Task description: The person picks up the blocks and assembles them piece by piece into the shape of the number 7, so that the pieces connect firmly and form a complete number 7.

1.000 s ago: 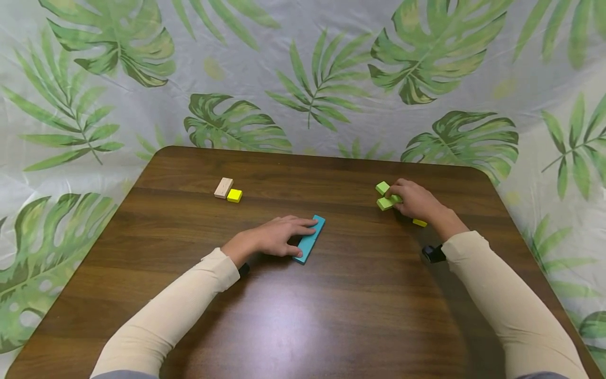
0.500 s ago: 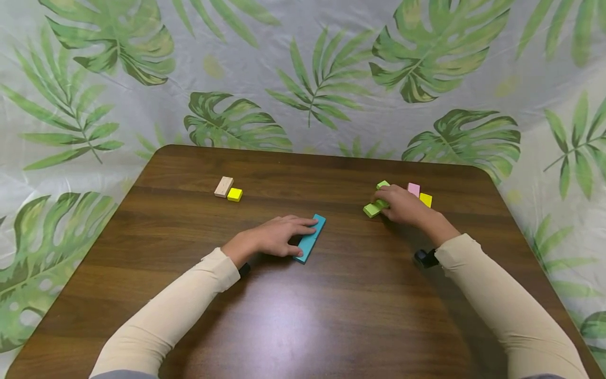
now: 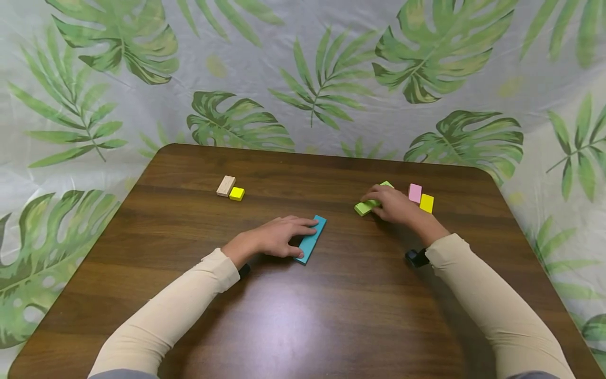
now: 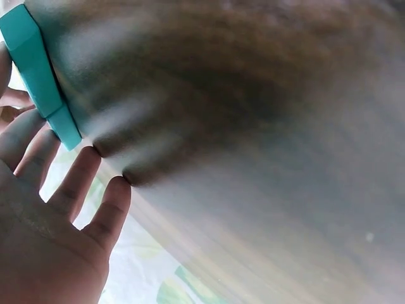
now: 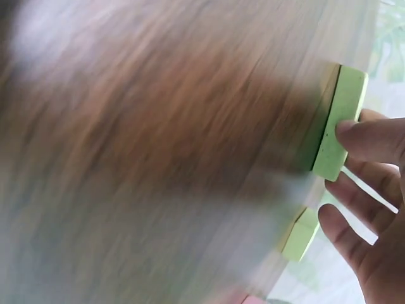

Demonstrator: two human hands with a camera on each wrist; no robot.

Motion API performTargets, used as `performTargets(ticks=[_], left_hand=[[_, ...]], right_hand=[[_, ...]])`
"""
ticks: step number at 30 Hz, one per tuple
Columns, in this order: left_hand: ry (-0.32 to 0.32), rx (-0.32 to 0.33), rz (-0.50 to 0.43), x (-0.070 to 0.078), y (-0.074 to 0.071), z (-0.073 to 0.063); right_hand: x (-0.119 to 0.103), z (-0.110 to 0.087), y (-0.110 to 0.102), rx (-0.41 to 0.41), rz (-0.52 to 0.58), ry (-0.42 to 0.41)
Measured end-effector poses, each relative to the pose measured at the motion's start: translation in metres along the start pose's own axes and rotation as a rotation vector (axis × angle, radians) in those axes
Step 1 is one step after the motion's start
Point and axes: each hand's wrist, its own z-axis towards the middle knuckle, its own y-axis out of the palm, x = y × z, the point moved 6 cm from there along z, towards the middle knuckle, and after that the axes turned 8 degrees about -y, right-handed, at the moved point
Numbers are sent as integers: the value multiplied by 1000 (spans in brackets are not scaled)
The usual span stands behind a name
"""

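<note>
The left hand (image 3: pixel 279 237) lies low over a flat, turquoise-blue bar (image 3: pixel 310 241), its fingers spread and fairly straight. The thumb touches the bar's near end, while the forefinger and middle finger reach over its far half. A seam crosses the bar partway along, so it appears to be two blocks set end to end. It lies slantwise near the middle of a dark brown, wood-grained tabletop (image 3: pixel 369 305).

The right hand (image 3: pixel 395 205) pinches a light-green, oblong block (image 5: pixel 342 120) between thumb and fingers, over the tabletop's far right portion. The outer fingers extend loosely apart from that block. A second light-green block (image 5: pixel 300 234) sits just beyond the hand, near the little finger in the right wrist view; that view is blurred, so whether the held block touches the tabletop is hard to tell.

Right of this hand are a pink rectangular block (image 3: pixel 415 192) and a bright-yellow rectangular block (image 3: pixel 427 203), close beside each other. Well apart, at the far left, a pale, natural-wood oblong block (image 3: pixel 226 186) lies just beside a smaller yellow block (image 3: pixel 237 193).

Both arms wear cream sleeves (image 3: pixel 170 300). Behind the tabletop hangs a pale grey sheet (image 3: pixel 350 118) printed with green leaves.
</note>
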Motion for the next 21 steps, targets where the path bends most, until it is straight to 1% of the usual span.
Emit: performTargets(ticks=[7,12,21], left_hand=[[2,2,-2,1,0,-1],[-7,5,-7,0,0,-1],[-12,13,-5,2,1,-1]], right_hand=[[-4,8,3,0,2,-24],[-5,13,5,21,25,-34],[-6,24,8,29,76,-41]])
